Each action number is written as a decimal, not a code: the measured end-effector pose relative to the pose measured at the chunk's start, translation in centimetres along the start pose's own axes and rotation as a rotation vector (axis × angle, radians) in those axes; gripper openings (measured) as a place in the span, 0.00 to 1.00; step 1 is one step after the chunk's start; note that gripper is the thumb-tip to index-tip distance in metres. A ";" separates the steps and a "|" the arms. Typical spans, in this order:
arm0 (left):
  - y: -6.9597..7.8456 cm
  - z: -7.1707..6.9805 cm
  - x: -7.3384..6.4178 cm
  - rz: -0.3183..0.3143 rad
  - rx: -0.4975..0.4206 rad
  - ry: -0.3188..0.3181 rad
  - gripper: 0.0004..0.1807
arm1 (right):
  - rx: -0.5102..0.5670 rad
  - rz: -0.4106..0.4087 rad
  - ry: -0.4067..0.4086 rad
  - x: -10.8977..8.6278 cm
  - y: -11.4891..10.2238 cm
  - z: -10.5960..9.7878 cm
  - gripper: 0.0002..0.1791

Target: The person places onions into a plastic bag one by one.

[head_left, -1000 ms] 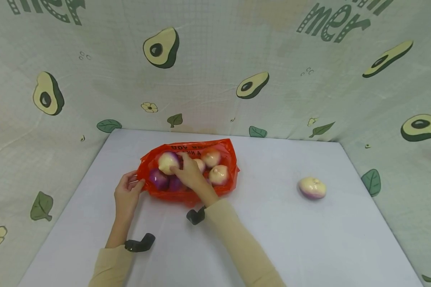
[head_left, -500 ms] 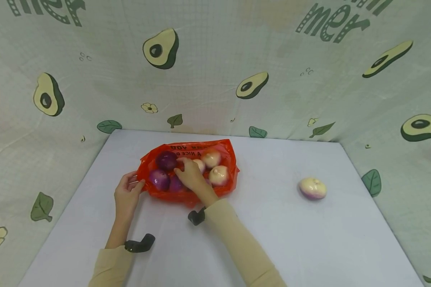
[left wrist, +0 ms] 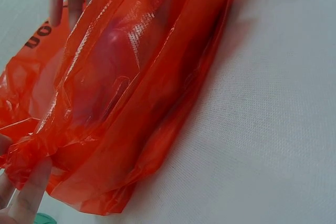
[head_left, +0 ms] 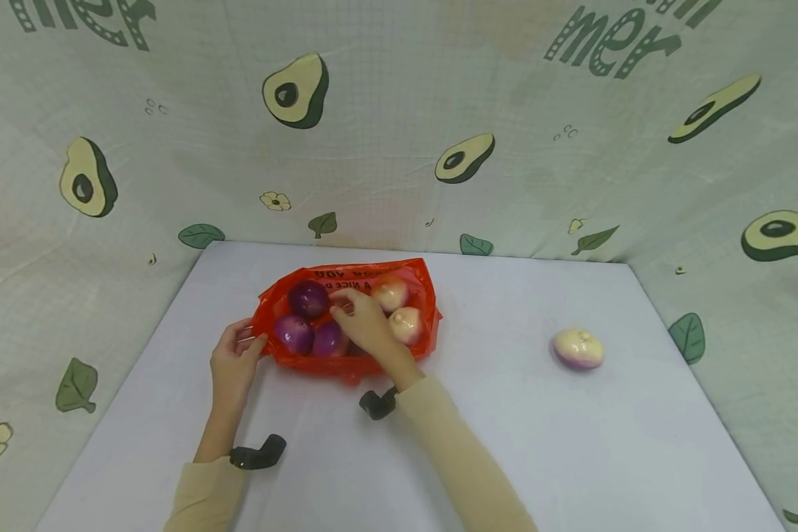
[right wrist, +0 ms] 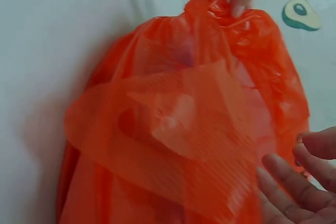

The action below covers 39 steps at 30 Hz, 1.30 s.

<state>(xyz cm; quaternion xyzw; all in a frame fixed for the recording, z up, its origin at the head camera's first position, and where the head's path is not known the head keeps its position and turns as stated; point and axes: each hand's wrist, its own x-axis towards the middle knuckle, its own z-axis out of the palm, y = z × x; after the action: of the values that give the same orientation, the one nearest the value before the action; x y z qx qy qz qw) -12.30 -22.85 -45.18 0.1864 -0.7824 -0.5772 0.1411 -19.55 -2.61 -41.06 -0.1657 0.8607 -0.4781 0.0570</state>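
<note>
A red plastic bag [head_left: 319, 363] with dark lettering lies with its mouth spread in the head view. Inside it are several glossy, round, purple-and-white vegetables like turnips: a dark purple one [head_left: 309, 298] at the back left, two purple ones along the front left, and pale ones [head_left: 406, 325] on the right. My left hand [head_left: 235, 362] pinches the bag's left edge; the left wrist view shows thumb and fingers on the crumpled plastic. Over the bag's middle is my right hand [head_left: 367, 325], its fingers loosely bent and holding nothing, and it hides part of the contents.
One more pale vegetable with a purple underside [head_left: 578, 349] lies apart on the right of the white table [head_left: 492, 428]. A cloth printed with avocados [head_left: 399, 96] hangs behind and at both sides. Black wrist-worn devices [head_left: 258, 453] stick out near both sleeves.
The right hand has let go of a vegetable at the bag's back left, which now shows its dark purple side. That hand has drawn back slightly to the right. The left hand stays put.
</note>
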 end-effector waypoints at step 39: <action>0.1 0.2 0.0 -0.019 0.048 0.016 0.21 | 0.133 0.037 0.062 -7.4 2.6 -10.4 0.24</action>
<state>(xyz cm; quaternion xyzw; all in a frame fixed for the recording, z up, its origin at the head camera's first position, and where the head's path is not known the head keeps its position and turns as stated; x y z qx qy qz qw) -12.34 -22.66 -45.16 0.2017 -0.7932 -0.5579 0.1373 -15.89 9.54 -38.13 -0.1308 0.8312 -0.5380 0.0502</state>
